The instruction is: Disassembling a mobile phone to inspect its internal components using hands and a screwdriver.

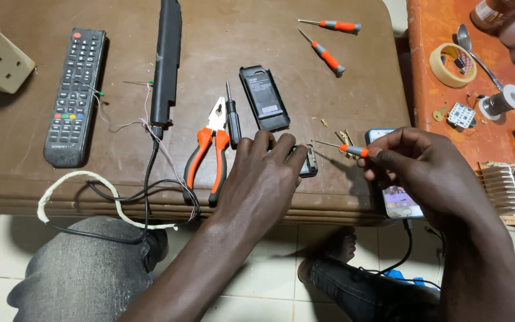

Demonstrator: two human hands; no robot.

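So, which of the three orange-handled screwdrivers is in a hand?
The orange-handled screwdriver pinched in the right hand, its tip toward the small device under the left hand. The other two lie untouched farther up the table.

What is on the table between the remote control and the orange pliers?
A long black bar with thin wires trailing from its end lies between the remote control and the pliers, per the head view.

Home repair workspace: brown surface [19, 149] bearing pliers [208, 149], precision screwdrivers [328, 58], remote control [75, 95]; tiled floor [269, 280] below.
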